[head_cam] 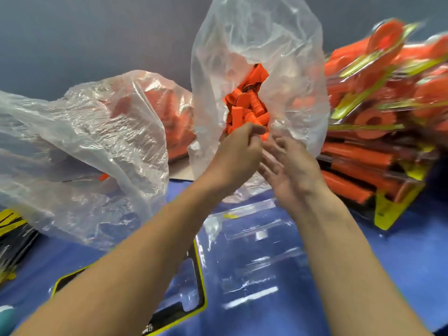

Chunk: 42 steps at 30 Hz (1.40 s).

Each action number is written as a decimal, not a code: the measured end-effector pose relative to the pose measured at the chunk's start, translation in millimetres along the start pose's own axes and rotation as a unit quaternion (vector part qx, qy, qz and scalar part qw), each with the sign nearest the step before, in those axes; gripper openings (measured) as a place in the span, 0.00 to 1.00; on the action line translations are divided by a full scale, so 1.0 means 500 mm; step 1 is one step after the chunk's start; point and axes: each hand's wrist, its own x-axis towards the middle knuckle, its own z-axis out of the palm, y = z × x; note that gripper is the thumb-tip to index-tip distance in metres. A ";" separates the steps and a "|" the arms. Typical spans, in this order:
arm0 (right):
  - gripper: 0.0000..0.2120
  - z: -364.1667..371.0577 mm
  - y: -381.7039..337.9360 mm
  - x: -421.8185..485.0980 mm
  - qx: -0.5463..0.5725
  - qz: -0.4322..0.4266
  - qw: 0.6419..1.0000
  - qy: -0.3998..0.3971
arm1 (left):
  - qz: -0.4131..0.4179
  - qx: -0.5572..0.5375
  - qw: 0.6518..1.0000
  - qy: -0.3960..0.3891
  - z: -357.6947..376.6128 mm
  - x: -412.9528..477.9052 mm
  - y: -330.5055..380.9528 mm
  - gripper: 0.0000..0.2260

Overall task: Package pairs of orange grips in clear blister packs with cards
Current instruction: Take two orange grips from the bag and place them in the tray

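A tall clear plastic bag [257, 44] stands open at the middle back, holding several loose orange grips [244, 110]. My left hand [236, 154] is at the bag's mouth with its fingers curled; an orange grip end [265, 136] shows at its fingertips, pinched there. Right beside it is my right hand [289, 170], fingers straight and spread, palm turned toward the left hand, holding nothing. A clear blister pack [257, 253] lies on the blue table below my forearms. A black card with a yellow border [198, 297] lies partly under its left edge.
A second crumpled clear bag [80, 154] with orange grips [167, 110] lies at the left. A pile of filled packs with yellow cards [378, 132] rises at the right. More black and yellow cards [12, 229] sit at the left edge. The blue table surface [400, 258] shows at the front right.
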 end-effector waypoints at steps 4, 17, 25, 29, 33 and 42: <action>0.07 -0.022 -0.004 0.009 -0.003 0.030 0.999 0.021 | -0.081 0.077 0.993 -0.033 0.070 0.144 -0.046 0.17; 0.13 -0.069 -0.007 0.037 -0.032 0.083 0.995 0.038 | -0.099 0.202 0.944 -0.243 0.173 0.253 -0.113 0.10; 0.12 -0.056 -0.005 0.026 -0.065 0.067 0.995 0.031 | -0.068 0.199 0.974 -0.085 0.144 0.250 -0.116 0.11; 0.12 -0.040 -0.002 0.011 -0.086 0.056 0.995 0.010 | -0.035 0.233 0.971 0.042 0.074 0.245 -0.096 0.11; 0.12 -0.028 0.001 -0.007 -0.107 0.052 0.993 -0.010 | -0.033 0.133 0.987 0.084 -0.013 0.193 -0.054 0.17; 0.15 0.012 0.013 -0.064 0.044 0.072 0.993 -0.079 | 0.030 -0.073 0.996 0.036 -0.179 -0.167 0.009 0.19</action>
